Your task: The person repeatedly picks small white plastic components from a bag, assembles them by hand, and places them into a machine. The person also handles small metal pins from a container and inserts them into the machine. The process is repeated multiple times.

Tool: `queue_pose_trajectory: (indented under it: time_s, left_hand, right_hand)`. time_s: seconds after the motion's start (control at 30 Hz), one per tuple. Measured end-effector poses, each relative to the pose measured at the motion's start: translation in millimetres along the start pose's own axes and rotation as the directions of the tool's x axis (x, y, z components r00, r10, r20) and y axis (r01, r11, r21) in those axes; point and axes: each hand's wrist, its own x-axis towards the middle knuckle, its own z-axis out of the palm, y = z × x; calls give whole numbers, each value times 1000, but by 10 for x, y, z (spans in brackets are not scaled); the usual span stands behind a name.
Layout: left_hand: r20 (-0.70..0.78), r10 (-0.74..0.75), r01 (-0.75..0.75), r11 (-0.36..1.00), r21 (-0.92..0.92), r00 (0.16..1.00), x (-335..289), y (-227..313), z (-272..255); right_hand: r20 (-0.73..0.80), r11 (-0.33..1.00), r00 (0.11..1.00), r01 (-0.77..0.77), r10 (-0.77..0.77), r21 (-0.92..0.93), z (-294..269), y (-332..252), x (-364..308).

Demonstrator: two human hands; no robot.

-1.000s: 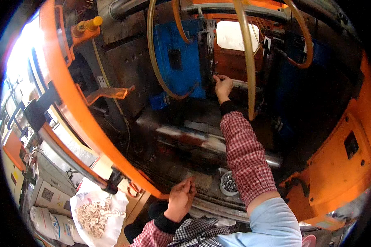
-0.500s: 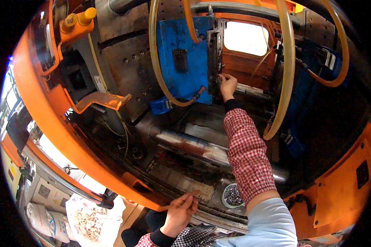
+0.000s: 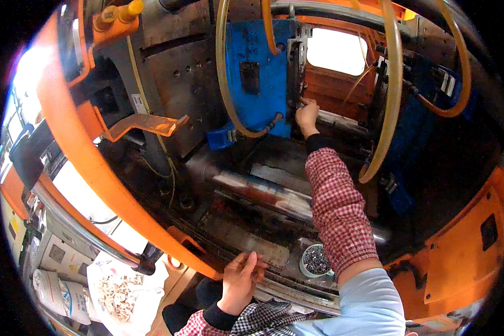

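Observation:
My right hand (image 3: 307, 116) reaches far into the machine, its fingers pinched together at the dark inner face of a blue mould block (image 3: 253, 84). Whatever sits between those fingertips is too small to make out. Nearer to me, my left hand (image 3: 241, 283) hovers over the machine's front ledge, thumb up and fingers curled in. Its palm side is partly hidden, so anything inside it cannot be made out. A pale cup (image 3: 313, 261) of small metal pieces stands on the ledge, beside my right forearm.
Looping yellowish hoses (image 3: 393, 84) hang around the reaching arm. A polished steel bar (image 3: 257, 190) crosses below it. An orange frame (image 3: 112, 185) curves along the left. At lower left lies a white bag (image 3: 154, 280) with pale parts. Another blue block (image 3: 409, 129) stands right.
My right hand has lowered slightly along the block's edge. My left hand has turned, its thumb now upright and its fingers drawn in. The whole view has shifted a little.

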Motion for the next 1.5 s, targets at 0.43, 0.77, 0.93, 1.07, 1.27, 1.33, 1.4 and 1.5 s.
queue_pose_trajectory:
  time_s: [0.43, 0.77, 0.93, 1.07, 1.27, 1.33, 1.4, 1.5]
  left_hand:
    - [83, 138, -109, 952, -286, 987, 256, 166, -5]
    - [127, 123, -55, 895, -442, 984, 328, 216, 243]
    - [110, 119, -67, 920, -387, 987, 345, 173, 40]
    - [243, 27, 63, 932, -357, 970, 178, 113, 164]
    - [142, -58, 89, 972, -218, 988, 3, 72, 50]
    - [161, -79, 112, 972, -207, 984, 17, 46, 48]
    - [201, -73, 120, 965, -233, 977, 38, 8, 33]
    - [116, -98, 122, 967, -224, 988, 57, -14, 36]
  right_hand:
    - [767, 755, 247, -161, -593, 636, -2410, -1604, -730]
    - [735, 740, 107, 12, -669, 672, -2594, -1612, -974]
    - [696, 744, 412, -63, -588, 666, -2094, -1455, -698]
    - [398, 812, 916, -201, -42, 548, -1338, -723, -67]
    - [40, 837, 914, -387, 404, 388, -635, -526, 402]
    - [17, 860, 925, -360, 380, 362, -404, -318, 498]
    - [-36, 876, 921, -357, 389, 324, -241, -236, 566]
    - [-12, 876, 923, -362, 385, 320, -147, -306, 528]
